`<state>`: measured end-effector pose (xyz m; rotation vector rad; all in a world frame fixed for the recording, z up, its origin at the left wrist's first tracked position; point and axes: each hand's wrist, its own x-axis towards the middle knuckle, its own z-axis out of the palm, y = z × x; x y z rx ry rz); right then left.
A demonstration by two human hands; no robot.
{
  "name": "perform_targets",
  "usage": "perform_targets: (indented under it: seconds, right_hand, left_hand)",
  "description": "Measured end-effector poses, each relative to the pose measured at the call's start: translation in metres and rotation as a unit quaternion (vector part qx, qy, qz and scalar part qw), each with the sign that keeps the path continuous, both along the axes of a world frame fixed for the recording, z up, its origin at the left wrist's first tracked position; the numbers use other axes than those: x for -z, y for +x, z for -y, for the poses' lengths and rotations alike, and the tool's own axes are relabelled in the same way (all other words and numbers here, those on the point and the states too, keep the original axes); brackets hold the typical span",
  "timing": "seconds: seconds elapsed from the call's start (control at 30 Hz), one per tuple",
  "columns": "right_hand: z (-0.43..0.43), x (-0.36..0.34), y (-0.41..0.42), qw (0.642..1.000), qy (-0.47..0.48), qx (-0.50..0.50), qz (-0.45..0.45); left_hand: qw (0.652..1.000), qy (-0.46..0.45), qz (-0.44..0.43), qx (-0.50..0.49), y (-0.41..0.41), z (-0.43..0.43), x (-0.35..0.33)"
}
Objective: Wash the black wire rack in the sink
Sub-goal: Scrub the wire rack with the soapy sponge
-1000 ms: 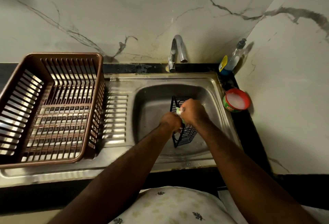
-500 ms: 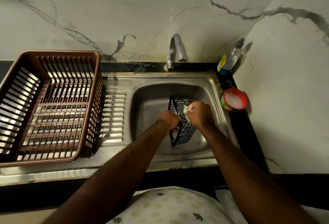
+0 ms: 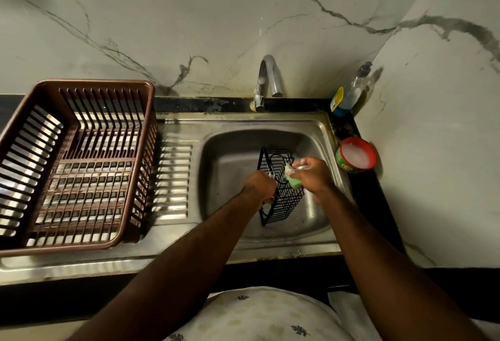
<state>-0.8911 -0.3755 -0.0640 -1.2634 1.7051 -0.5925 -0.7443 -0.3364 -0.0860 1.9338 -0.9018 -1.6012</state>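
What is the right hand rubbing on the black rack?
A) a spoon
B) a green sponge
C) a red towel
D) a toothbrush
B: the right hand holds a green sponge against the black rack in the sink.

The left hand (image 3: 259,187) hides its fingers against the black wire rack (image 3: 282,206); fingertips of the right hand (image 3: 316,175) blur on the green sponge (image 3: 294,181); the brown slatted plastic basket (image 3: 94,84) runs off the left edge.
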Motion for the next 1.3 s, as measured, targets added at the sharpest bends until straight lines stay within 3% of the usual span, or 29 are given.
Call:
perform_targets:
  seconds: [0.13, 0.2, 0.27, 0.4, 0.57, 0.73, 0.87, 1.07, 1.17, 1.3]
  right_hand:
    - [0.007, -0.009, -0.013, 0.996, -0.036, 0.063, 0.043]
    - [0.014, -0.013, -0.016, 0.997, -0.074, 0.035, 0.002]
    - [0.02, -0.014, -0.014, 0.993, -0.1, -0.022, -0.059]
    - [0.012, -0.008, 0.006, 0.961, -0.119, -0.177, -0.178]
    - [0.013, -0.009, 0.019, 0.925, -0.091, -0.2, -0.309]
    - [0.021, -0.02, 0.02, 0.889, -0.061, -0.274, -0.361]
    - [0.017, -0.02, 0.018, 0.875, -0.102, -0.295, -0.371]
    - [0.007, -0.016, 0.015, 0.87, -0.18, -0.251, -0.385]
    - [0.003, -0.019, 0.02, 0.896, -0.203, -0.162, -0.361]
    - [0.005, -0.024, 0.024, 0.913, -0.089, -0.16, -0.365]
  left_hand:
    - [1.0, -0.012, -0.005, -0.026, -0.003, 0.002, 0.003]
    - [0.999, 0.009, 0.015, 0.031, 0.002, -0.001, -0.001]
    - [0.997, 0.018, -0.043, -0.054, 0.003, 0.005, 0.005]
    - [1.0, 0.013, -0.004, -0.003, 0.004, 0.005, 0.008]
    - [0.999, 0.023, 0.003, 0.028, 0.004, 0.006, 0.004]
    - [0.998, 0.049, 0.001, 0.03, 0.003, 0.011, 0.007]
    - [0.999, 0.041, -0.017, 0.014, 0.005, 0.011, 0.012]
    - [0.998, 0.048, -0.026, 0.008, 0.002, 0.01, 0.01]
    - [0.999, 0.048, -0.015, 0.014, 0.002, 0.009, 0.007]
    - [0.999, 0.04, 0.0, 0.029, 0.003, 0.01, 0.003]
